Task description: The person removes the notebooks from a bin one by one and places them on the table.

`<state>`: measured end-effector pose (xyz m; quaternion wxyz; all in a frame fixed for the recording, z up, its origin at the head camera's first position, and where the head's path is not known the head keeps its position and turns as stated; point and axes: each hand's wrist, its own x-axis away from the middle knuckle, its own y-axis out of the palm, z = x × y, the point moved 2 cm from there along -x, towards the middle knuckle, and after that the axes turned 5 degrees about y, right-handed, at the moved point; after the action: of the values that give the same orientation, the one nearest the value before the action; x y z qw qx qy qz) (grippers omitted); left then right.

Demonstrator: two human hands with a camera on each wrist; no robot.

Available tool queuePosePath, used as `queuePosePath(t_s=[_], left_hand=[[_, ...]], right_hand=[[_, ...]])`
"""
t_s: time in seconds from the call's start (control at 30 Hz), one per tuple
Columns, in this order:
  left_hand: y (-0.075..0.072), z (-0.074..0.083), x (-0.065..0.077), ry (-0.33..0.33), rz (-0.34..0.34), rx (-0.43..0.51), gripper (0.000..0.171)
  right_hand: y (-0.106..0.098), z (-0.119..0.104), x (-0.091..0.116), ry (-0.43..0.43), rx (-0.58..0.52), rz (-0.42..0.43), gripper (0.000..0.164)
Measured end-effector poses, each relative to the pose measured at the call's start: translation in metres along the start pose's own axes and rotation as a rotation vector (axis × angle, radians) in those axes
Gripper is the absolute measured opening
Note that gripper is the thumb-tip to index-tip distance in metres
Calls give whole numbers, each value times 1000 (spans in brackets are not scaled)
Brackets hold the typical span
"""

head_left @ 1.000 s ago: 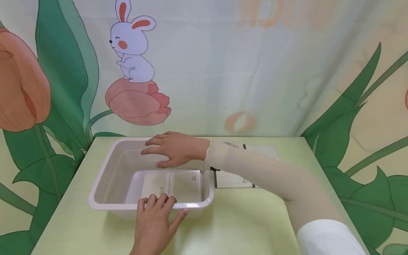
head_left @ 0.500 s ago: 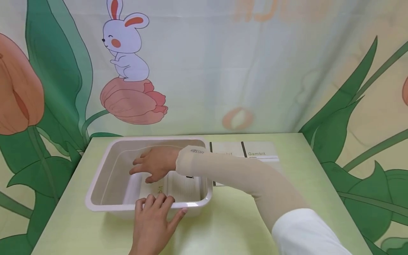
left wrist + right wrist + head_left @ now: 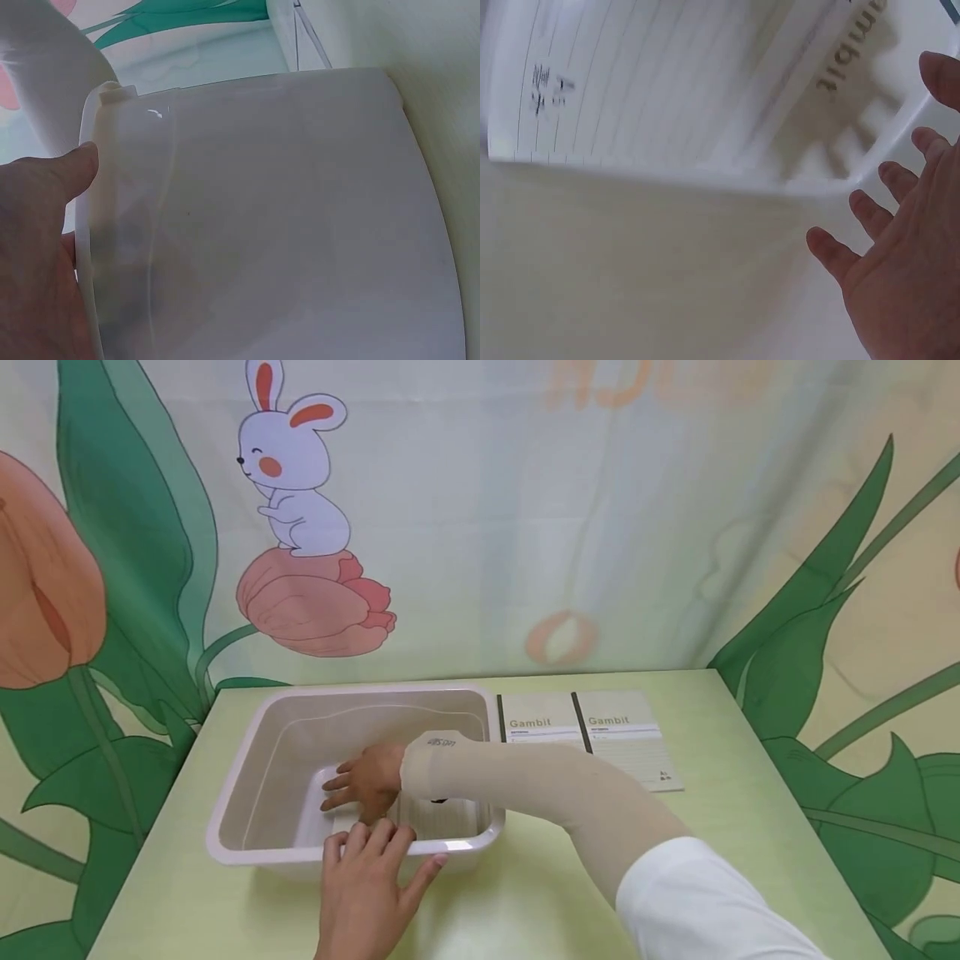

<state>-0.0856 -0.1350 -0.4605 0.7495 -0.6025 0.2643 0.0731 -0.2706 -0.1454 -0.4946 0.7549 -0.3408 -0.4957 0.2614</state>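
A pale plastic basin (image 3: 270, 857) stands at the left of the table. My left hand (image 3: 367, 885) grips its front rim, fingers hooked over the inside and the thumb against the outer wall, as the left wrist view shows beside the basin's side (image 3: 300, 225). Inside the basin lies a lined notebook (image 3: 446, 820) marked "Gambit", partly covered by my right arm. My right hand (image 3: 366, 782) reaches down into the basin with spread fingers, close over the notebook's left part. In the right wrist view the fingers (image 3: 870, 214) are apart, with nothing between them, beside the notebook (image 3: 667, 90).
Right of the basin, two more Gambit notebooks (image 3: 618, 710) with dark spines lie side by side on the pale green table (image 3: 540, 877). My right sleeve (image 3: 517, 772) crosses in front of them. A printed curtain (image 3: 465, 527) with a rabbit and tulips hangs behind.
My right hand has moved from above the basin's back part down and forward into it, over the notebook. My left hand has stayed on the front rim. The table notebooks are less covered.
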Motion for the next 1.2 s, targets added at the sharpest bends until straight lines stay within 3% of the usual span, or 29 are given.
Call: queuePosePath(t_s=[0.23,0.47,0.83,1.07,1.2], left_hand=[[1,2,1,-8,-2,-10,44],[3,2,3,10,24,-8,45],[1,0,1,0,11,-6,43],[1,-1,1,1,18,-2,43],[2,-1,1,6,26,-6,43]], right_hand=[[11,-8,-6,35,-3,-11,59],[9,-11,-4,20,120,97,51],[-1,-6,4,-36,78,156,47],[-4,-2,7,-32,118,193,52],[-9,0,13,-26,244,221,63]])
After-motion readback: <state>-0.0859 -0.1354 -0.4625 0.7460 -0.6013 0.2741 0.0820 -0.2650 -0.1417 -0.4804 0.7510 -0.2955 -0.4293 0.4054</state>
